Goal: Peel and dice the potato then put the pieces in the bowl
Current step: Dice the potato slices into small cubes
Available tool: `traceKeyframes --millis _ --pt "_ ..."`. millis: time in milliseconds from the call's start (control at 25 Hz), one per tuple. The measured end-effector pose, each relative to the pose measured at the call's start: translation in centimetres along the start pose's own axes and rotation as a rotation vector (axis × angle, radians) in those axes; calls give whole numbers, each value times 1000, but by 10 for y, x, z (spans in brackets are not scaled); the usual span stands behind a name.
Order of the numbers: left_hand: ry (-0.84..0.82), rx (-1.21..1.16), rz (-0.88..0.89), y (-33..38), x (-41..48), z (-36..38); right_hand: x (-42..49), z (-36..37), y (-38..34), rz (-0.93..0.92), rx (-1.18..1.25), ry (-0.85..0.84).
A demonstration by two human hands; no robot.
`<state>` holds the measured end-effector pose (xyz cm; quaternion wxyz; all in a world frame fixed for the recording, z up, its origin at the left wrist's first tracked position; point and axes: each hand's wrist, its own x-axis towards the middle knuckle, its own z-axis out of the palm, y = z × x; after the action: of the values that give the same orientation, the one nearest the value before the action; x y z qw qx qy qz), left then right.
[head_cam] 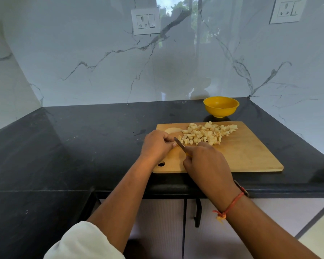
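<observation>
Nearest to us, a white sleeve (82,243) covers the left upper arm, and a red thread (232,204) circles the right wrist. Above the counter edge, our right hand (207,161) is clenched round the yellow handle of the knife (179,142). The knife's long axis runs from 5 o'clock to 11 o'clock, tip toward 11, with the blade low over the wooden cutting board (251,156). At 9 o'clock of the blade and just beside it, our left hand (156,144) rests on the board with fingers curled under. We cannot tell whether they pinch a piece, since the fingertips hide it. Beyond the blade, at 1 o'clock, the diced potato (206,134) lies in a loose heap on the board, stretched roughly from 8 o'clock to 2 o'clock. A pale potato slice (172,130) lies flat near the board's far left corner. Past the board at 12 o'clock, the yellow bowl (221,106) stands upright on the black countertop (82,137), and its inside shows one small dark speck. Farthest off, two sockets (146,21) sit in the marble wall.
</observation>
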<state>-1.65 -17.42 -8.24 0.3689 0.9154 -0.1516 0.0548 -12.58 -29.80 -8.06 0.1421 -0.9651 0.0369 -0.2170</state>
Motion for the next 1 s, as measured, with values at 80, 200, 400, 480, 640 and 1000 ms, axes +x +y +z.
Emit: traceKeyframes --millis 80,200,400,480,640,1000 --pt "1 16 4 1 0 0 5 1 0 -1 4 -18" --pt "21 35 25 0 -1 1 6 0 -1 -19 -17 -37" --pt "39 36 31 0 -4 2 -13 -7 1 -38 -121 -49" --pt "59 37 50 -1 -7 3 -19 -11 2 -52 -147 -43" --pt "118 63 110 -3 -14 5 -24 -15 6 -54 -199 -39" --pt "155 24 57 -6 -16 7 -17 -14 2 5 -4 -6"
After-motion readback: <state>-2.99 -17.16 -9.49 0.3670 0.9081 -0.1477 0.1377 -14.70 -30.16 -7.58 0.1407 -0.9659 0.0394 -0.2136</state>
